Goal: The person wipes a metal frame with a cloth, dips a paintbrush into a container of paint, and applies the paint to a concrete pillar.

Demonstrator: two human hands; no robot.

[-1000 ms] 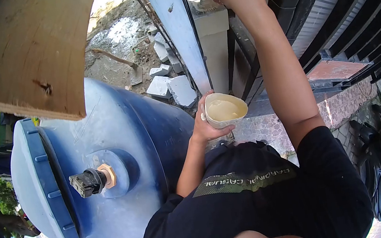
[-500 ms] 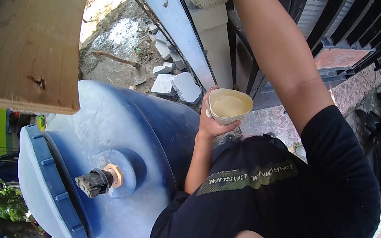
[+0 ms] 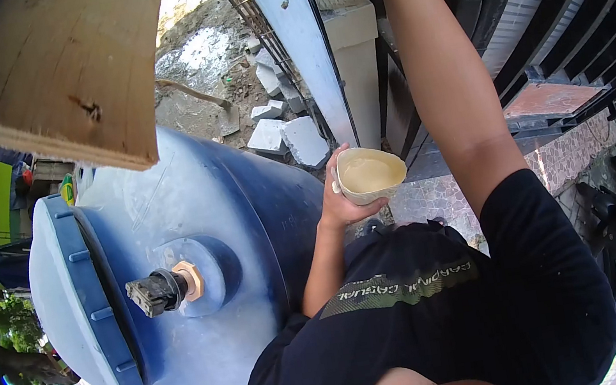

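left hand grips a cream-filled bowl beside the blue tank.

Head camera looks steeply down, close above torso.

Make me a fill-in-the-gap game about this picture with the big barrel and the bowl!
1. The left hand holds a small ____ of pale paste.
2. The big tank beside the person is coloured ____.
3. The board at the top left is made of ____.
4. The right arm reaches ____, and its hand is cut off at the picture's edge.

Missing words: bowl; blue; wood; up
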